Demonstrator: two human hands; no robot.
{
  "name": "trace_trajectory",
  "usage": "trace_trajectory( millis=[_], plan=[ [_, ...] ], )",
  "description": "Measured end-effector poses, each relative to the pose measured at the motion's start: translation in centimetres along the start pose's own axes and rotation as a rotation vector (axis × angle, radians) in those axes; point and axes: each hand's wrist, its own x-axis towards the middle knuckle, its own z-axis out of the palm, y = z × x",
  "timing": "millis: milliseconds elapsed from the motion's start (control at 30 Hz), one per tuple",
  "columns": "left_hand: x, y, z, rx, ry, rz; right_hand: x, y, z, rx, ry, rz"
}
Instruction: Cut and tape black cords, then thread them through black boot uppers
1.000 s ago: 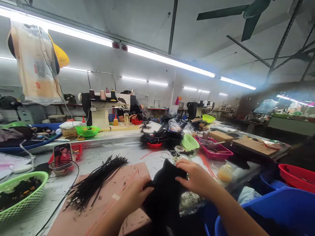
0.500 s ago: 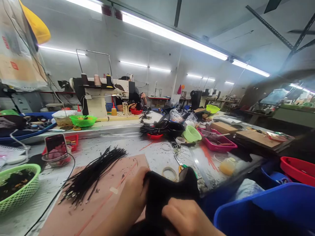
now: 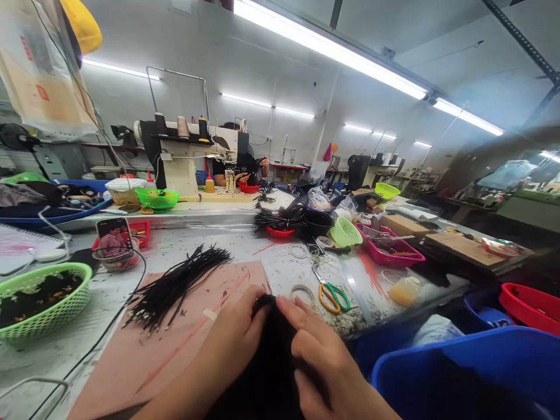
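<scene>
Black fabric hangs between my two hands over the near edge of the bench. My left hand pinches its top edge, fingers closed. On the other side my right hand grips the fabric too, with its fingertips at the top edge close to the left ones. What shape the piece has is hard to make out. A bundle of black cords with pale tips lies left of my hands on a pinkish-brown sheet. Scissors with orange and green handles and a tape roll lie just beyond.
A green basket and a propped phone stand at left. A blue bin is at my right, a magenta tray further off. Across the bench stands a sewing machine, a co-worker behind it.
My right hand has moved up to the fabric's top edge, near the left hand. The fabric has swung off the scissors, which now show fully. The view has shifted slightly.
</scene>
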Motion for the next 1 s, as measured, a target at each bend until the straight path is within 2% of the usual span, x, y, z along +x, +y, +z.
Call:
trace_trajectory(
  millis=[67, 200, 267, 367, 500, 600, 700, 900, 1000],
  plan=[
    [-0.3, 0.0, 0.0, 0.006, 0.023, 0.03, 0.0, -0.3, -0.1, 0.095, -0.019, 0.024],
    [-0.8, -0.2, 0.2, 0.008, 0.024, 0.059, -0.2, -0.4, 1.2, 0.218, 0.132, -0.021],
    [-0.9, -0.4, 0.2, 0.031, 0.044, 0.058, -0.5, -0.4, 1.8, 0.246, 0.154, 0.0],
    [-1.1, -0.7, 0.3, 0.054, 0.086, 0.073, -0.9, -0.4, 2.0, 0.29, 0.078, 0.064],
    [-1.3, -1.0, 0.3, 0.079, 0.15, 0.112, -1.1, -0.1, 1.7, 0.441, 0.063, 0.115],
    [-1.4, -0.9, 0.3, 0.085, 0.175, 0.139, -1.1, 0.1, 1.4, 0.516, -0.009, 0.165],
    [-1.4, -0.8, 0.3, 0.091, 0.179, 0.15, -1.2, 0.7, 1.9, 0.497, -0.047, 0.166],
    [-1.5, -0.7, 0.4, 0.114, 0.19, 0.178, -1.8, 3.3, 4.6, 0.321, -0.097, 0.207],
    [-1.5, -0.7, 0.5, 0.134, 0.2, 0.197, -2.2, 3.4, 5.0, 0.268, -0.089, 0.193]
  ],
)
